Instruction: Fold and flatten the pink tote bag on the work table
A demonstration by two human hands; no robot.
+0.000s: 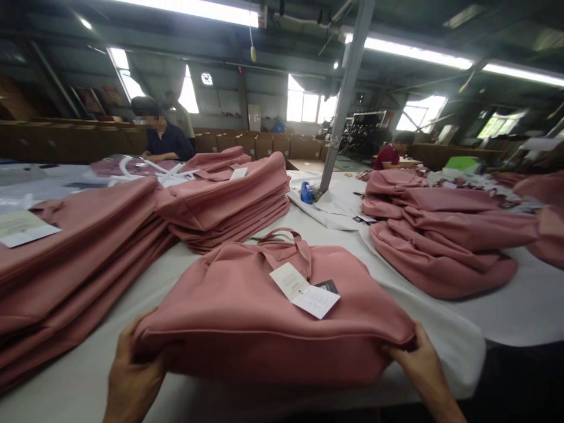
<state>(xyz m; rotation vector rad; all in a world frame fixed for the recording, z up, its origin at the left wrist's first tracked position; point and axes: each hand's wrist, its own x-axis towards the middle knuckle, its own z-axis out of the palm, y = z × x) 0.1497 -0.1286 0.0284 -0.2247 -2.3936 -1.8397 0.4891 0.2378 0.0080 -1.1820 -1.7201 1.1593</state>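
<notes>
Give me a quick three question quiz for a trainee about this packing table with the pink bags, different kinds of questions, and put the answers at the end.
1. True or false: the left hand and the right hand grip the two near corners of the same pink bag.
2. Multiple choice: what lies on top of that bag? A, scissors. B, a white paper tag. C, a tape roll.
3. Fill in: the blue tape dispenser sits at the foot of the grey ______.

Key
1. True.
2. B.
3. Post.
</notes>
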